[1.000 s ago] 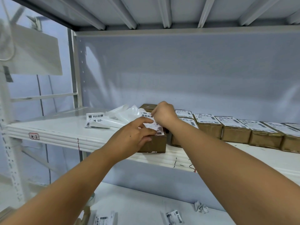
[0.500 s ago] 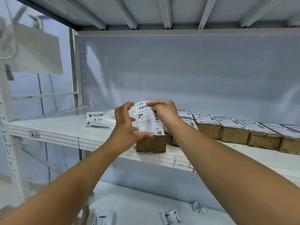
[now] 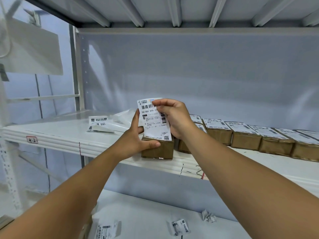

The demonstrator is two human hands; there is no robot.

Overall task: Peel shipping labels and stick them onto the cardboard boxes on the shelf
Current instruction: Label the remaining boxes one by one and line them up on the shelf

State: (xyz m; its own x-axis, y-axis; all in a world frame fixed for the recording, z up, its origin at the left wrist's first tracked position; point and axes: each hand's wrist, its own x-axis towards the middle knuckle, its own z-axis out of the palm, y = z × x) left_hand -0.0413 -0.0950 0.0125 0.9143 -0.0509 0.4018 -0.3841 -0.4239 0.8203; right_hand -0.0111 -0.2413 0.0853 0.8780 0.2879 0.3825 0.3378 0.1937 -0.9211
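Open shelf [image 3: 57, 133] surface at the left, past loose label sheets [image 3: 98, 124] and crumpled plastic [image 3: 123, 118]. Blocked on the right by a tight row of labelled boxes [image 3: 245, 137]. Ample headroom above, up to the ribbed shelf overhead [image 3: 172, 12].

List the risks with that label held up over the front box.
The shipping label stands upright, pinched at its top by the right hand; it may curl and stick to itself or go on crooked. The left hand steadies the unlabeled box near the shelf edge; pressing could push it off.
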